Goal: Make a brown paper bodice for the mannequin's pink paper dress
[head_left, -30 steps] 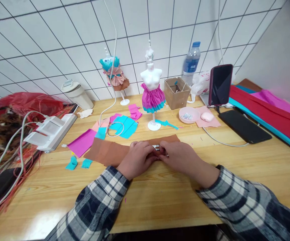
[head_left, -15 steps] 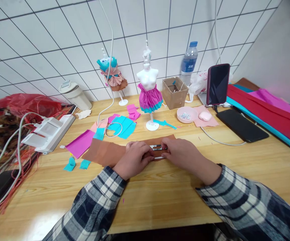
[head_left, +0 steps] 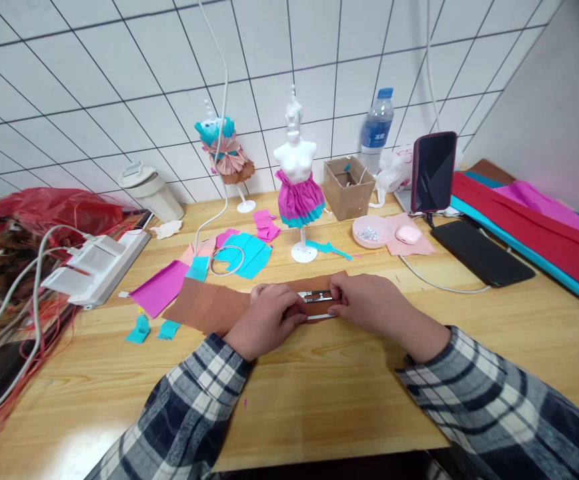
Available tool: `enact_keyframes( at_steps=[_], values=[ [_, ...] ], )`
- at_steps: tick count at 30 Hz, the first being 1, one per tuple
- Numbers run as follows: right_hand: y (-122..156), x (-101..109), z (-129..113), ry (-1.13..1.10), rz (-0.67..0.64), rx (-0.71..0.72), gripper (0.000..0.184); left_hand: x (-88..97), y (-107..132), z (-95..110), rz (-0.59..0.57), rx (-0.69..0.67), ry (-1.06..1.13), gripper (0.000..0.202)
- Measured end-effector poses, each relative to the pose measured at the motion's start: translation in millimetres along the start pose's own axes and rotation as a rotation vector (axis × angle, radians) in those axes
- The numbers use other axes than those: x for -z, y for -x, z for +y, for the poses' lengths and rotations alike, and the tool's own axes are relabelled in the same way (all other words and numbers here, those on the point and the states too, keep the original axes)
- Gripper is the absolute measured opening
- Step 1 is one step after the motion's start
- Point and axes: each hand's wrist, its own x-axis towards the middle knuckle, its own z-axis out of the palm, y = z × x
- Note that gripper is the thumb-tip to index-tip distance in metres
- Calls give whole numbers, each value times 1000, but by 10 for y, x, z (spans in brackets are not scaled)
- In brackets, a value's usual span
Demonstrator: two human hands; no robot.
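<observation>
A long brown crepe paper strip (head_left: 209,305) lies across the table in front of me. On its right half rest small thread snips (head_left: 317,297), and a narrow white tape strip (head_left: 321,317) runs along its near edge. My left hand (head_left: 272,310) lies on the paper, its thumb and fingers closed at the left end of the visible tape. My right hand (head_left: 362,300) pinches at the tape's right end, its fingertips beside the snips' handles. Behind the paper stands a white mini mannequin (head_left: 294,160) in a magenta and turquoise paper skirt (head_left: 300,199).
A second dressed mannequin (head_left: 227,150), a cardboard box (head_left: 348,193), a pink bead dish (head_left: 372,231) and a bottle (head_left: 377,127) stand toward the wall. Paper scraps (head_left: 244,255) and a power strip (head_left: 104,267) lie left; phones (head_left: 482,250) and crepe paper rolls (head_left: 529,233) lie right.
My right hand has shifted slightly right, away from my left hand. More of the white tape and the snips shows between them. The left hand has stayed nearly in place.
</observation>
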Motion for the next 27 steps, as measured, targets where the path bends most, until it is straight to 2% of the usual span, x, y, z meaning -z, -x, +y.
enact_keyframes(
  at_steps=[4, 8, 9, 12, 15, 17, 19, 22, 24, 27],
  values=[
    [4, 90, 19, -121, 47, -19, 11, 73, 21, -101, 80, -10, -6, 19],
    [3, 148, 37, -150, 185, -41, 7, 285, 50, -492, 332, 169, -184, 30],
    [0, 147, 42, -147, 211, -40, 7, 336, 60, -618, 350, 231, -262, 30],
    [-10, 127, 57, -149, 244, -23, 7, 435, 94, -934, 311, 424, -432, 34],
    [-14, 108, 64, -151, 248, 7, 7, 463, 123, -1056, 233, 502, -440, 26],
    [-11, 103, 57, -153, 245, 16, 8, 472, 129, -1034, 253, 504, -430, 21],
    [-4, 97, 35, -160, 247, 26, 10, 484, 126, -966, 326, 509, -396, 19],
    [12, 68, -24, -198, 266, 81, 11, 483, 118, -801, 449, 476, -184, 18],
    [27, 34, -78, -241, 309, 144, 12, 441, 117, -641, 507, 376, 27, 16],
    [61, -26, -168, -344, 444, 265, 15, 297, 123, -337, 526, 189, 340, 14]
  ],
)
